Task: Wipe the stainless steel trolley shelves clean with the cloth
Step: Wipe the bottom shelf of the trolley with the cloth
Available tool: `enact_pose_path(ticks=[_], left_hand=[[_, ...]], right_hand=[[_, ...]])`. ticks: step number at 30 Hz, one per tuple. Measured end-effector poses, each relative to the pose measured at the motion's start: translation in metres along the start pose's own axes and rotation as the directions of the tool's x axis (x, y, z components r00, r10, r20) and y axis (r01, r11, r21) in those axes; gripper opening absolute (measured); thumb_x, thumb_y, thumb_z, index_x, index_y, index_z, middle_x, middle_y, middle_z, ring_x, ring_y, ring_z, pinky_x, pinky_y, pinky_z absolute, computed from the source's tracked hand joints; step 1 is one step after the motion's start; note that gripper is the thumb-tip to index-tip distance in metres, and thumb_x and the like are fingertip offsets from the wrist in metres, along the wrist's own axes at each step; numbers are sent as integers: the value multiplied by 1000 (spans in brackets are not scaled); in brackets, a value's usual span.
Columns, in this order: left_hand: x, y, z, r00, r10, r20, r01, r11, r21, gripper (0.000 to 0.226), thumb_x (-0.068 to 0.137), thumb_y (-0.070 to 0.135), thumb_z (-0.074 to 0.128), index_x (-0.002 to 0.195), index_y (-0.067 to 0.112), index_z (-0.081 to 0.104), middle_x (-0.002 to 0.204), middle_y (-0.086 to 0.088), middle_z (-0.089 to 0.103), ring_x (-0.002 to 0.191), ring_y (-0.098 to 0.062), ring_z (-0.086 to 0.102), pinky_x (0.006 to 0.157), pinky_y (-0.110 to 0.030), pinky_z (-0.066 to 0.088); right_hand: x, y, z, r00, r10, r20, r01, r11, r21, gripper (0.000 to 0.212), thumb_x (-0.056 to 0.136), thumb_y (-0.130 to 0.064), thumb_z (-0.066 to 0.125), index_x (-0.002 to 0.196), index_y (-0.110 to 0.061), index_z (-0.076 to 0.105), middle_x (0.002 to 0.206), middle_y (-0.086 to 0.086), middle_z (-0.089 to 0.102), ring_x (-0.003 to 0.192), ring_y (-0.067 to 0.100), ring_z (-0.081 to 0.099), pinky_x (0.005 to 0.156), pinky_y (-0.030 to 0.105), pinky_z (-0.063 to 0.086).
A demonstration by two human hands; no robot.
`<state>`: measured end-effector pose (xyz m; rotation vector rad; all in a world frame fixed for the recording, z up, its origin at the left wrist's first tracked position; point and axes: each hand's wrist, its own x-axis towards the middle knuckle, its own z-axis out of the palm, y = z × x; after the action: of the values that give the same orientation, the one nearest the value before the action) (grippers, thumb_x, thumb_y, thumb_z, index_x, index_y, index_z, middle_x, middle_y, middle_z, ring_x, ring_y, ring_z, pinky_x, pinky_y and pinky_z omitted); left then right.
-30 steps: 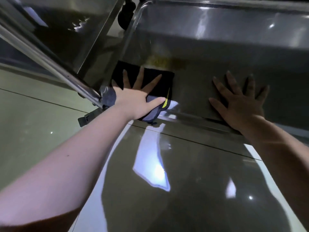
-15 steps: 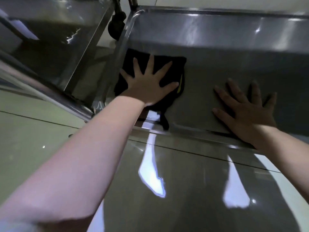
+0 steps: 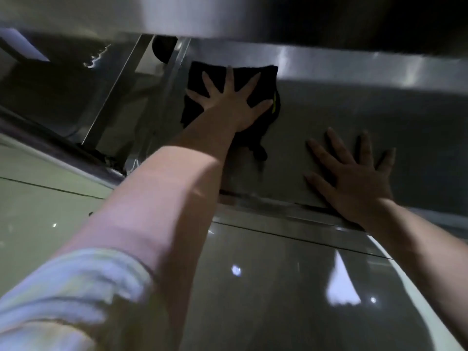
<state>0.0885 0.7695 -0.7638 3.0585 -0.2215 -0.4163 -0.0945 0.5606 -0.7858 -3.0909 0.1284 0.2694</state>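
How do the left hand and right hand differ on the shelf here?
The left hand presses a black cloth near the shelf's far rim; the right hand rests bare on steel by the near edge. Left is lit, right shadowed. Both lie flat, fingers spread.

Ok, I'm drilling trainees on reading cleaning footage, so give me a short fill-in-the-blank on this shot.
1. The left hand presses flat on a ____ cloth.
2. The right hand rests on the shelf with fingers ____.
3. The cloth sits at the shelf's far ____ corner.

Missing words: black; spread; left
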Motion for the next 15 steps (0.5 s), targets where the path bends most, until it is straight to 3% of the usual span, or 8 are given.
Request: enact_pose_path(ticks=[6,12,15], left_hand=[[-33,46,17,983,184,-22,-184,983,1,75,80,87,18,147,60,-3,164,1,-16,144,-49,-19,100,-80,-12],[-151,5,58,979,165,-121,-161,986,39,75,72,87,6,142,65,-7,165,3,-10,146,-46,-14,101,-76,-7],[-159,2,58,986,134,-97,-131,991,35,73,70,87,5,138,68,-12,164,4,-13,145,-47,-16,100,-77,-7]], right_hand=[[4,9,2,1000,16,-7,-16,1000,11,70,75,-84,-1,140,-63,-18,160,-23,-13,148,36,-12,108,73,-7],[1,8,3,999,-4,-50,6,999,36,70,79,-82,4,142,-61,-17,161,-21,-10,148,38,-11,107,74,-8],[-1,6,2,998,-17,-56,19,999,48,70,80,-82,7,143,-61,-15,161,-21,-10,148,37,-11,108,72,-8]])
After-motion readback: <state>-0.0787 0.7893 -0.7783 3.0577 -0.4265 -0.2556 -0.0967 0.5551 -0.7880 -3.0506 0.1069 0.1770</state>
